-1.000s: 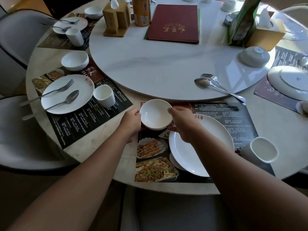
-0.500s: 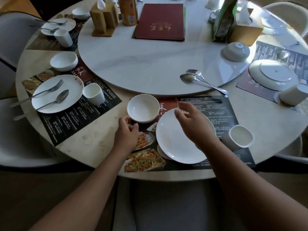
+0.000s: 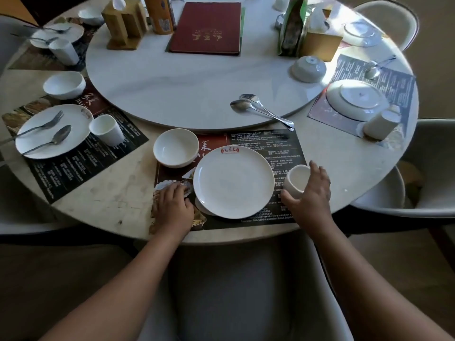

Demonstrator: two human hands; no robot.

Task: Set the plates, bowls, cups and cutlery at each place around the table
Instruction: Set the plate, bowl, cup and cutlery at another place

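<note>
White bowl (image 3: 176, 147) sits at the top-left corner of the placemat (image 3: 283, 143). Left hand (image 3: 173, 205) rests on the placemat just left of the plate (image 3: 234, 182), fingers loosely bent, gripping nothing. Plate centred. Right hand (image 3: 311, 193) wraps the tilted cup (image 3: 296, 180), just right of the plate.

Two bare forearms, the left forearm (image 3: 118, 279) and the right forearm (image 3: 357, 279), are broad and rounded. Each narrows to an uncovered wrist. The left hand (image 3: 173, 207) and right hand (image 3: 311, 193) are bare, with short, thick fingers.
</note>
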